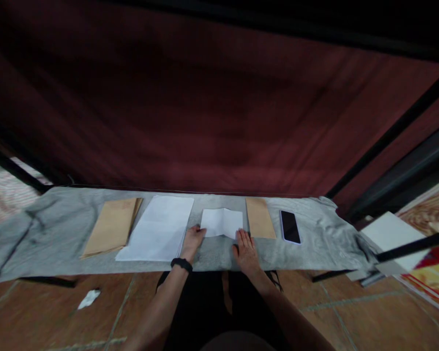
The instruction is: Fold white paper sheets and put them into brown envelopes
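Observation:
A folded white sheet of paper (222, 222) lies on the grey cloth (58, 229) in front of me. My left hand (192, 241), with a black band at the wrist, touches the sheet's near left corner, fingers curled on its edge. My right hand (246, 249) lies flat with fingers stretched out, fingertips on the sheet's near right corner. A stack of white paper (158, 227) sits just left of the sheet. A brown envelope (259, 217) lies just right of it.
A pile of brown envelopes (113, 225) lies at the left. A dark phone (290, 226) rests right of the single envelope. A dark red curtain (205, 112) hangs behind. A crumpled scrap of paper (89, 298) lies on the tiled floor. White boards (389, 234) stand at right.

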The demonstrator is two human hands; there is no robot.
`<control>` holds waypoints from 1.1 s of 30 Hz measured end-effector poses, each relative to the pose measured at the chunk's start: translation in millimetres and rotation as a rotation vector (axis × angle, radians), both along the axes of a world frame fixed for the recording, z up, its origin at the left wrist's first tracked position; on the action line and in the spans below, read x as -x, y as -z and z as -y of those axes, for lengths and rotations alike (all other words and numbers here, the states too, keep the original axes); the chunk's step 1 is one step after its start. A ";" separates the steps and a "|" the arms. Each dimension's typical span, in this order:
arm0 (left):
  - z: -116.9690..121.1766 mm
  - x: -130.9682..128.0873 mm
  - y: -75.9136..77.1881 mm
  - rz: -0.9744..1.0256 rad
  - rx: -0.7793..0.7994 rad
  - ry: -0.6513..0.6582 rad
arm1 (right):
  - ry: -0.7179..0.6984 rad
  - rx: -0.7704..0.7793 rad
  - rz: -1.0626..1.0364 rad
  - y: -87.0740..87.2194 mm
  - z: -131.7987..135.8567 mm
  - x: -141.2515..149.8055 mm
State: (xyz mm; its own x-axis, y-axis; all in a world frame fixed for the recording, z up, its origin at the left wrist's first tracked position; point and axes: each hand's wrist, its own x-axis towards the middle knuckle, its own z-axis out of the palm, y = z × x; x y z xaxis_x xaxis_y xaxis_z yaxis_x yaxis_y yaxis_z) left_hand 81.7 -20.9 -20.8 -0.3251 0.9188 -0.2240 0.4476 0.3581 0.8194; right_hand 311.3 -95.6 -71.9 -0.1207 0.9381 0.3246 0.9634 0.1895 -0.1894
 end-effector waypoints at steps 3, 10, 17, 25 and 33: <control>6.8 -0.1 -1.3 0.084 -0.013 -0.007 | -0.047 0.002 -0.026 -8.2 -5.9 11.1; 38.4 8.4 3.9 0.089 0.042 0.038 | -0.251 0.093 -0.088 -12.5 -2.9 45.8; 54.5 9.6 -3.1 -0.167 -0.091 0.049 | -0.183 0.179 -0.140 -17.8 -18.1 38.2; 34.5 -47.3 10.0 -0.657 -0.462 0.433 | -0.197 0.187 -0.082 -18.9 -55.0 45.4; 17.8 -39.3 35.9 -0.818 -0.364 0.491 | -0.076 0.094 -0.029 -0.1 -61.9 39.4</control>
State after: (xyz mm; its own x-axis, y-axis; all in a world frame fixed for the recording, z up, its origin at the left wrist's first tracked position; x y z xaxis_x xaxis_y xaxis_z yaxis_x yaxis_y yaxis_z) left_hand 121.1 -38.8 -56.7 0.1782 0.9598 0.2169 0.9493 -0.2257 0.2188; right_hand 271.9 -33.8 -71.8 -0.1845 0.9530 0.2404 0.9407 0.2420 -0.2376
